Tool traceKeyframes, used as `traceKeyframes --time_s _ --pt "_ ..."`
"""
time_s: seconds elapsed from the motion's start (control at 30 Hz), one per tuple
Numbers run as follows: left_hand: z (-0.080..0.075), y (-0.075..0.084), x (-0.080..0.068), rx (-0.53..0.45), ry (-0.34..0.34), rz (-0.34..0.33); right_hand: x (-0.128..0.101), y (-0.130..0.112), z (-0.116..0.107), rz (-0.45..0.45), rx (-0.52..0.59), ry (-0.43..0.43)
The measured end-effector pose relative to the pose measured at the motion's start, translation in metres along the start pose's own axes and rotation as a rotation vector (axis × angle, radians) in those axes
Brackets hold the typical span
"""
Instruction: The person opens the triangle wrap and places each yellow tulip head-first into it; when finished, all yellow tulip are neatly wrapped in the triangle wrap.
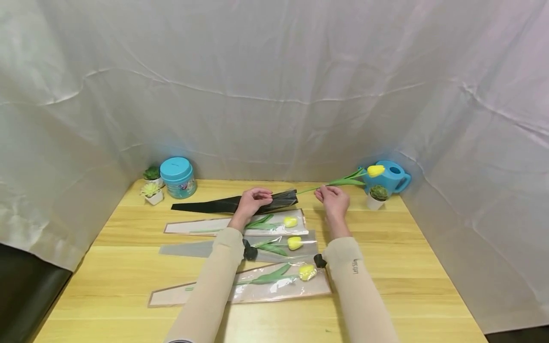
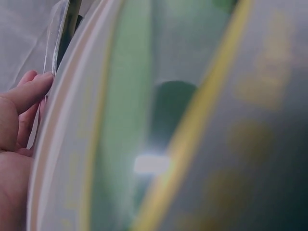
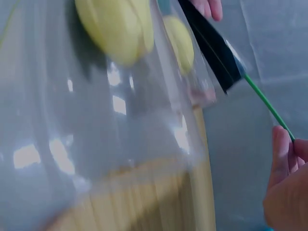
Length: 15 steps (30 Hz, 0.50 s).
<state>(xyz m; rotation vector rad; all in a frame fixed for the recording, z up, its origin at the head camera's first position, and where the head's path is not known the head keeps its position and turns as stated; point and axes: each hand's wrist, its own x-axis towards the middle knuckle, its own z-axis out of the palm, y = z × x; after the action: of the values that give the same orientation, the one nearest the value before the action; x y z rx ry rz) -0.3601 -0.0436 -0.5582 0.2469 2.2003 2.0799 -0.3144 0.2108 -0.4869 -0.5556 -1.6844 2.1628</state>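
Observation:
My left hand (image 1: 253, 202) grips a black flower sleeve (image 1: 210, 205) with a clear front near its wide end. In the left wrist view, thumb and fingers (image 2: 36, 91) pinch its clear film. My right hand (image 1: 335, 204) pinches the green stem (image 3: 267, 103) of a yellow tulip (image 1: 375, 171), whose bloom points right. The stem's lower end reaches into the sleeve's wide mouth. Nearer me lie a white sleeve (image 1: 180, 227), a grey sleeve (image 1: 184, 249) and another white sleeve (image 1: 169, 296), each with a yellow tulip inside.
At the back left stand a blue lidded jar (image 1: 177, 176) and two small potted succulents (image 1: 151, 190). A blue watering can (image 1: 392, 177) and a potted succulent (image 1: 377, 195) stand at the back right. Grey cloth (image 1: 274, 95) surrounds the wooden table (image 1: 407, 286).

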Motion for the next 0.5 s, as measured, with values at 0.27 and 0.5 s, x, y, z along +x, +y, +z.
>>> traceKeyframes --time_s 0.27,0.5 --pt "0.005 0.0 -0.001 -0.013 -0.007 0.019 -0.01 0.01 0.01 0.047 -0.028 -0.037" --pt "0.006 -0.001 -0.001 -0.016 -0.004 0.021 -0.005 0.004 -0.002 0.011 -0.038 0.018"
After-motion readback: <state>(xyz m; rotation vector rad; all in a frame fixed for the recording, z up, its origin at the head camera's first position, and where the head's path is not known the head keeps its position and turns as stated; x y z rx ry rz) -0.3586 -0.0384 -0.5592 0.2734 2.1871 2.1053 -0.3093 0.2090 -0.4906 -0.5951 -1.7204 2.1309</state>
